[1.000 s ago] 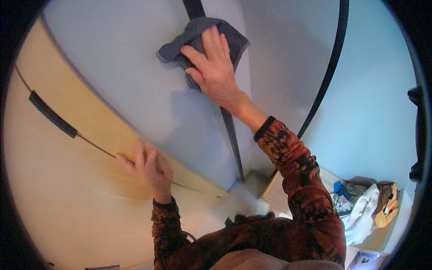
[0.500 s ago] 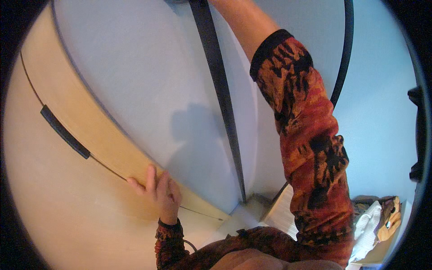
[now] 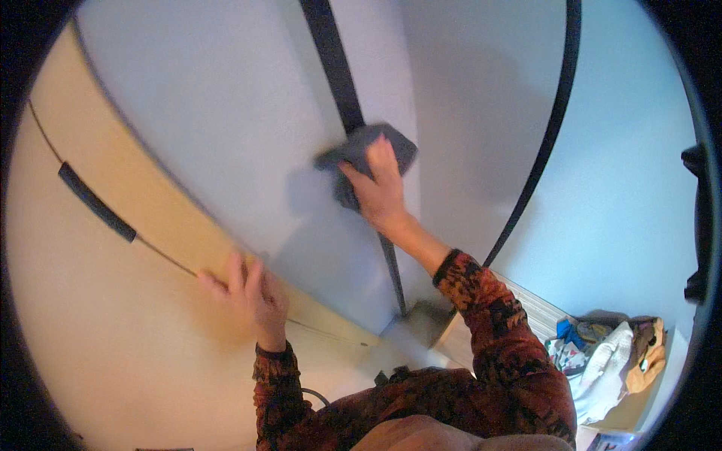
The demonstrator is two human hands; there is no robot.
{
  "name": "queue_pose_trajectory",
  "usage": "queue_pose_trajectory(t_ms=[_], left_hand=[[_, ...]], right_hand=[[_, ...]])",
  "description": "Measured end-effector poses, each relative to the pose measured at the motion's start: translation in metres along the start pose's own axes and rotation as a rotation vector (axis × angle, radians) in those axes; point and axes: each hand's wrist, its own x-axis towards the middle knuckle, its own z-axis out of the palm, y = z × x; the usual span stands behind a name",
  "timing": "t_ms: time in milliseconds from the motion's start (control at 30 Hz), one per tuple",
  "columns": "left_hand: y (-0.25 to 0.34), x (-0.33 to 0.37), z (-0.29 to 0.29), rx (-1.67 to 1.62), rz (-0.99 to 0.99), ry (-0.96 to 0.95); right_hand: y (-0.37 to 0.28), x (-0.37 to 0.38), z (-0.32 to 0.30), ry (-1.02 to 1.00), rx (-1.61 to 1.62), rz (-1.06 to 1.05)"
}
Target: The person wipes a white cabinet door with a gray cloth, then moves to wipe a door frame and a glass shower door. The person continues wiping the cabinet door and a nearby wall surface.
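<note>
My right hand [image 3: 382, 184] grips a dark grey cloth [image 3: 387, 143], slightly blurred, and presses it over a long black strip [image 3: 331, 52] that runs down the pale surface [image 3: 203, 113]. The fingers lie on top of the cloth, and part of the strip is covered by it. To the left, my left hand [image 3: 259, 297] touches a light wooden panel [image 3: 158, 203] near its edge. Its fingers are apart and hold nothing. A black handle-like bar [image 3: 96, 201] sits on the thin dark line along this panel, above and left of that hand.
A second black strip [image 3: 553, 128] curves down the light blue surface at right. Clothes [image 3: 609, 368] lie piled in an open box [image 3: 662, 376] at the lower right. Beside it is a pale ribbed board [image 3: 526, 301]. The wooden panel's long edge slants across the left side.
My right hand has come down from beyond the top edge, bringing the grey cloth along the black strip into view. My left hand stays on the panel; the view has shifted slightly.
</note>
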Motion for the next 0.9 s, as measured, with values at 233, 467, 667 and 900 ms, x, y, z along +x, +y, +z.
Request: queue_pose_trajectory(t_ms=[233,467,667,900], left_hand=[[0.008,0.011,0.030,-0.192,0.009,0.110],[-0.002,0.010,0.043,-0.289,0.056,0.206],[-0.006,-0.006,0.053,-0.420,0.081,0.340],[-0.022,-0.017,0.049,-0.277,0.112,0.363]], right_hand=[[-0.023,0.030,-0.009,-0.050,0.306,0.040],[-0.078,0.175,0.078,0.275,0.378,-0.188],[-0.079,0.000,0.062,-0.376,0.120,-0.182],[-0.080,-0.128,0.055,-0.322,0.257,-0.257]])
